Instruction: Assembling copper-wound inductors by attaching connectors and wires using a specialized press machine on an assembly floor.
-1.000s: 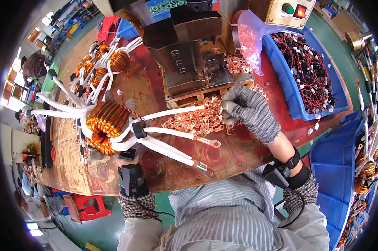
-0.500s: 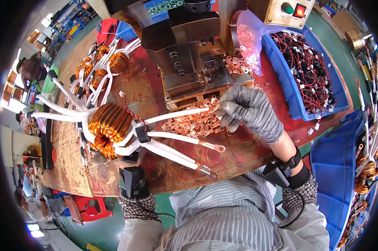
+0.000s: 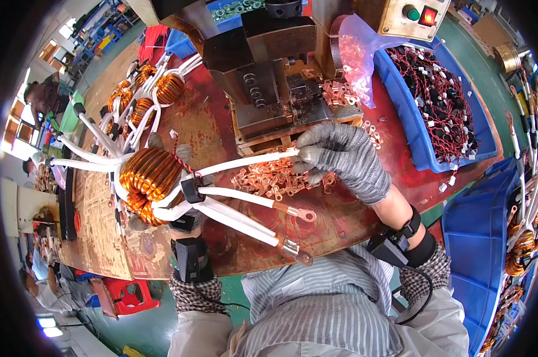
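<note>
My left hand (image 3: 156, 141), in a grey glove and mostly hidden behind it, grips a large copper-wound toroidal coil (image 3: 151, 181). White-sleeved leads stick out from both sides of the coil. A black band (image 3: 192, 190) and a thin red-and-black twisted wire (image 3: 178, 156) sit where the right-hand leads gather. My right hand (image 3: 347, 159), also gloved, pinches the tip of the uppermost lead (image 3: 245, 162); its fingers hide whatever is on that tip. A lower lead ends in a copper ring lug (image 3: 305, 215), and the lowest pair ends in another lug (image 3: 304, 257).
Beyond my hands stands a dark press (image 3: 260, 77) on a wooden base. Loose copper lugs (image 3: 269, 181) lie in a heap before it. A blue bin (image 3: 426, 163) of small wired parts stands at right, near a control box (image 3: 394, 21). More coils (image 3: 169, 89) lie back left.
The coil has shifted slightly left and tilted. My right hand has moved a little left and now covers the uppermost lead's tip, which was nearly at the fingers before.
</note>
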{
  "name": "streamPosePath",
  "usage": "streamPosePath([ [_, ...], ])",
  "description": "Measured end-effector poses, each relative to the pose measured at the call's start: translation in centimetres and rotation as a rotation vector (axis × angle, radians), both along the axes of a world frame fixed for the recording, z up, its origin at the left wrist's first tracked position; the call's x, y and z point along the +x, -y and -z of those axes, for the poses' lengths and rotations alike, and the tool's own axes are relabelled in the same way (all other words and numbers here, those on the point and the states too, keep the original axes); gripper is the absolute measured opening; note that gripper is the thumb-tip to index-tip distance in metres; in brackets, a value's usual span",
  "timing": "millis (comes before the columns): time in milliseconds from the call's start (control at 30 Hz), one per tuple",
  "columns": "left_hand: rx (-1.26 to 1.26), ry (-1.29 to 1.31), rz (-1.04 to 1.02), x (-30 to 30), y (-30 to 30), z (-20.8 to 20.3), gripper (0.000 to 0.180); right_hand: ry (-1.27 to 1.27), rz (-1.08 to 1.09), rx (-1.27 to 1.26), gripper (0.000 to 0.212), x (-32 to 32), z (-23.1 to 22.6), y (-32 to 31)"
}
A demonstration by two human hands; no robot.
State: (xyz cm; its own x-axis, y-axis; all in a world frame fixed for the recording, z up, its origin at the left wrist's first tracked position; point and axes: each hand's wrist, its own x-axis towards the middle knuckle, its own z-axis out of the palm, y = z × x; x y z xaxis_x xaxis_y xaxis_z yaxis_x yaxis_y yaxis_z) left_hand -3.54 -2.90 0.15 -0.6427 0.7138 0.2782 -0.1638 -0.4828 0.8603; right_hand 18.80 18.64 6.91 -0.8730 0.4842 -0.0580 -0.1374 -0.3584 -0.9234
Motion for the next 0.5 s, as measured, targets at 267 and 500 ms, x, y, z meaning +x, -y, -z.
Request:
streamPosePath([
  [267, -0.014, -0.004, -0.021, 0.0, 0.0, 0.5, 0.077, -0.083, -0.061, 0.070, 0.020, -0.2, -0.7, -0.1],
  [500, -0.087, -0.076, -0.081, -0.2, -0.3, 0.9, 0.076, -0.133, -0.064, 0.076, 0.018, -0.6, -1.2, -0.7],
])
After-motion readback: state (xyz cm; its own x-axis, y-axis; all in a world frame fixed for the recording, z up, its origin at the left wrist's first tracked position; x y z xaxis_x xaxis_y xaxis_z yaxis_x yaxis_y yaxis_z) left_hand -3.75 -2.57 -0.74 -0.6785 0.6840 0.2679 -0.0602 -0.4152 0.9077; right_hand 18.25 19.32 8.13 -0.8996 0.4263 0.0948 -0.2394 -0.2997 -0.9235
